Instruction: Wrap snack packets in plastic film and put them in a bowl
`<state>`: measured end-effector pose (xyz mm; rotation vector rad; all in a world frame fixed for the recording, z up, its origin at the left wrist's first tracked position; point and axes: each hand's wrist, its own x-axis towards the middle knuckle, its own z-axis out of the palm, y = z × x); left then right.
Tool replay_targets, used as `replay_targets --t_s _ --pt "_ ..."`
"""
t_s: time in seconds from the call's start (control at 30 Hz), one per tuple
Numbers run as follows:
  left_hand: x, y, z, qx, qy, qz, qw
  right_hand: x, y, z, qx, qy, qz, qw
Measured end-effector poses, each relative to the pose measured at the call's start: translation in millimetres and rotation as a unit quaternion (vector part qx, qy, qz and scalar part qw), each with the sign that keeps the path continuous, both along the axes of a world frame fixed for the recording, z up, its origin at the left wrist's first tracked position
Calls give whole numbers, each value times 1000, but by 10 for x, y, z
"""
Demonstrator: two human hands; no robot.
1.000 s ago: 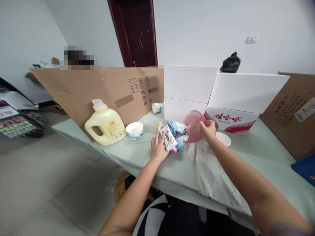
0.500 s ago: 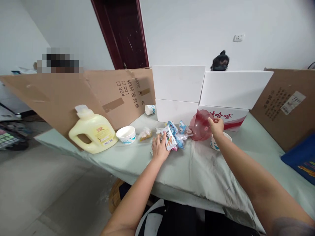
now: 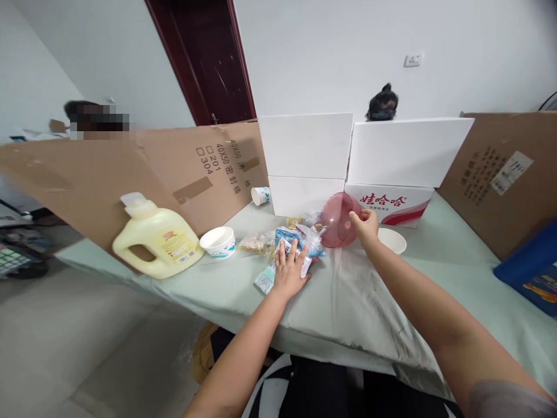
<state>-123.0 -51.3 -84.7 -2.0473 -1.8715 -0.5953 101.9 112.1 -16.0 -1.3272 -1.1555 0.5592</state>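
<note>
My left hand (image 3: 290, 271) lies with fingers spread over a pile of small snack packets (image 3: 285, 235), its palm down on a white one. A pale green packet (image 3: 264, 280) sticks out beneath its wrist side. In my right hand (image 3: 365, 225) is the rim of a translucent red plastic bowl (image 3: 338, 217), tipped on its side with its mouth toward the packets. Clear-wrapped pieces (image 3: 311, 235) lie right at the bowl's edge. A white paper bowl (image 3: 392, 239) stands just behind my right hand, partly covered by it.
Left of the packets stand another paper bowl (image 3: 218, 242) and a yellow jug (image 3: 159, 238). A paper cup (image 3: 260, 196) lies tipped farther back. White boxes (image 3: 307, 148) and cardboard panels (image 3: 183, 174) wall the table's back and sides. A blue container (image 3: 528, 278) is at right.
My left hand has opened out flat over the packets, which are spread more widely now. The red bowl, still in my right hand, has turned slightly. The whole view has shifted a little.
</note>
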Motion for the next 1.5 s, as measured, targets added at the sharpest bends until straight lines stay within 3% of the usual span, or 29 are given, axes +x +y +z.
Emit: replay_targets --t_s 0.2,0.33,0.47,0.7,0.8,0.93,1.1,1.27,1.4,1.5 --pt "63 92 -64 10 3 5 1000 339 -123 -78 -12 -37 -45 998" --pt "156 153 -70 15 5 29 999 588 -195 -131 -62 -86 -34 994" --pt "185 145 -84 27 3 27 999 822 -184 -48 -104 -145 -28 984" --pt "195 103 -153 69 11 22 997 1067 -259 -12 -122 -235 13 964" --pt "198 101 -177 67 18 8 998 1169 -363 -109 -125 -329 40 935" --pt "216 93 -169 69 30 -12 997 1423 -442 -195 -111 -492 66 861" --pt "382 166 52 48 42 7 998 1708 -476 -175 -102 -529 48 841" --pt "581 428 328 -25 58 9 998 1691 -689 -150 -61 -545 23 836" --pt "617 537 494 -41 66 -17 997 1706 -1071 -203 -43 -545 76 834" --pt "667 482 637 -27 58 -32 997 1917 -1398 -312 -42 -534 142 833"
